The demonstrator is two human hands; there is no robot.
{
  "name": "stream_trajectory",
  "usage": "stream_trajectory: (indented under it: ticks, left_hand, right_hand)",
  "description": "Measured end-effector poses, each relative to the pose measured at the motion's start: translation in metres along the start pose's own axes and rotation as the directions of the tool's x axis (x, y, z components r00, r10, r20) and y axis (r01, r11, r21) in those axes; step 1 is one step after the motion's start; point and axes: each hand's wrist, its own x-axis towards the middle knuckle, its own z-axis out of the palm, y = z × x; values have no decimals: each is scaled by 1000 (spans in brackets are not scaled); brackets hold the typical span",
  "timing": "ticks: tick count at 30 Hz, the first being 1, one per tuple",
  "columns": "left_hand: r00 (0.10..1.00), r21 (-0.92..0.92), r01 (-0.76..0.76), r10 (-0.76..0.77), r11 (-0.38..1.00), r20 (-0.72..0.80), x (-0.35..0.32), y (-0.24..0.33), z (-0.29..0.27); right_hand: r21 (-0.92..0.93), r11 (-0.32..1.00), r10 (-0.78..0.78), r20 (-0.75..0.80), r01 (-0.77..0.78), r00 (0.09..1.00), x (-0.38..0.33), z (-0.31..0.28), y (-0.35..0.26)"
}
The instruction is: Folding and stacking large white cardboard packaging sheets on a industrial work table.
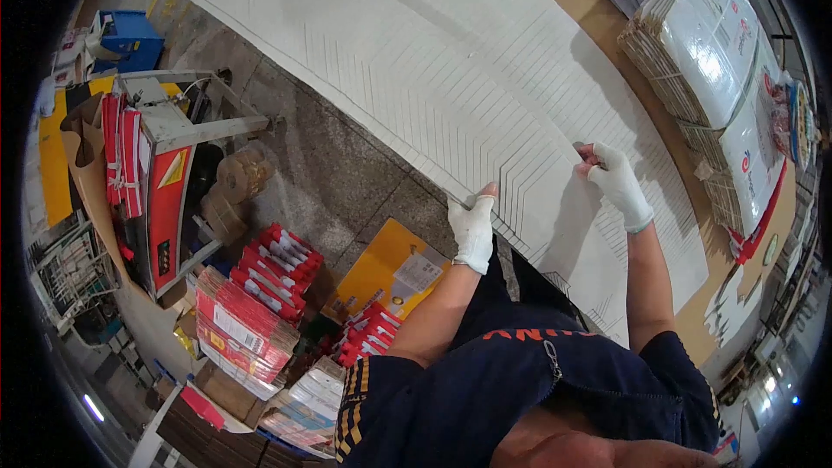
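A long, fanned-out spread of white sheets covers the table, their stepped edges showing as rows of thin bent lines. My left hand, in a white fingerless glove, is at the spread's near-left edge. Its thumb lies on top, and the fingers close around the edge of a white sheet. My right hand, gloved the same way, is over the right part of the spread. The fingertips there are curled together close to the sheets; whatever is between them is too small to make out. A plainer white area lies between both hands.
A brown tabletop shows along the right, bearing strapped, plastic-wrapped bundles. To the left stand a red-sided metal-framed machine, tape rolls, red packs, a yellow carton and a bundle of flat red boxes.
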Motion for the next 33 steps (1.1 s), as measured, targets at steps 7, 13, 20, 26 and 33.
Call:
stream_trajectory:
  ticks: [7,13,20,26,33]
  left_hand:
    - [997,-88,-76,75,993,-11,-4,-9,0]
    - [994,-11,-87,87,996,59,-8,-3,2]
    - [987,33,-155,154,987,48,-8,0,9]
    - [999,238,-6,17,971,-46,12,10,-33]
    - [713,602,-583,699,546,57,-7,41,-36]
  right_hand:
    - [-16,999,-47,-34,46,998,-3,0,8]
    - [-41,998,-44,-35,43,998,-6,-2,9]
    - [-48,997,-61,-45,59,997,-11,-11,4]
    - [-237,945,-293,-316,224,902,-17,8,24]
    - [-375,925,-263,-744,-58,614,-127,-56,128]
